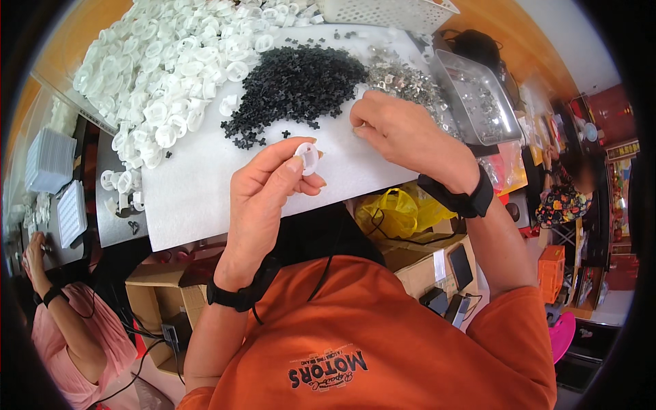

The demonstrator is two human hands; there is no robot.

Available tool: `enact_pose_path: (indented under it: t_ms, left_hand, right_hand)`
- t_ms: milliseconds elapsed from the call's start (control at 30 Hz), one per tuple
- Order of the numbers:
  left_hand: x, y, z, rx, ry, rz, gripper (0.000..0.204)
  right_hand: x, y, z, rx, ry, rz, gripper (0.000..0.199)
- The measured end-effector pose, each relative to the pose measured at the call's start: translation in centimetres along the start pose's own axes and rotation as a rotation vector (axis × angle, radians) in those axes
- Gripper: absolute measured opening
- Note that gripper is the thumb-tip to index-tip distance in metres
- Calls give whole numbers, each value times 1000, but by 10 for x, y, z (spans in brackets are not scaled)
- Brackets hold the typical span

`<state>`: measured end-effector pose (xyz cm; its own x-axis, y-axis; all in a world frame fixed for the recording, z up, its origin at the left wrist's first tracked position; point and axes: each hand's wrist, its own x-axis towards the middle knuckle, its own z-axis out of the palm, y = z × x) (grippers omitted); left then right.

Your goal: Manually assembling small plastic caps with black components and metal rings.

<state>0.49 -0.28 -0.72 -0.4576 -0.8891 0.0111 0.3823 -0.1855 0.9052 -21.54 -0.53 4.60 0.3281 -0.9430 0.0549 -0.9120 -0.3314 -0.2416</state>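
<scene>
My left hand (263, 188) pinches a white round plastic part (316, 158) with a rectangular opening between thumb and fingertips, above the white work surface. My right hand (403, 133) is closed, its fingertips curled down and pressed together; whatever they may hold is hidden. It hovers beside a heap of small black cross-shaped pieces (294, 85) and in front of a pile of small shiny metal pieces (403, 78). A large mound of white round plastic parts (160, 75), like the one I hold, spreads over the far left.
A clear plastic tray (502, 130) with small metal bits stands at the right; a white perforated basket (389, 14) is at the back. Below the table edge are a yellow plastic bag (393, 212) and cardboard boxes (154, 294). A person in pink (82, 348) works at the left.
</scene>
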Motion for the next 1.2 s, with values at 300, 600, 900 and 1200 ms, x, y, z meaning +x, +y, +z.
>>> enact_pose_path:
  t_ms: [300,600,900,1200]
  left_hand:
    - [0,-1,0,-23,14,4,28]
    - [1,-2,-1,-55,14,1,30]
    - [2,-4,-2,-67,10,-7,30]
    - [4,-1,-3,-87,-22,-20,31]
  right_hand:
    - [-8,1,0,42,97,26,10]
    - [-5,-9,15,-75,83,113,12]
    - [-6,-20,1,125,114,87,12]
    - [4,-40,-8,486,0,-123,8]
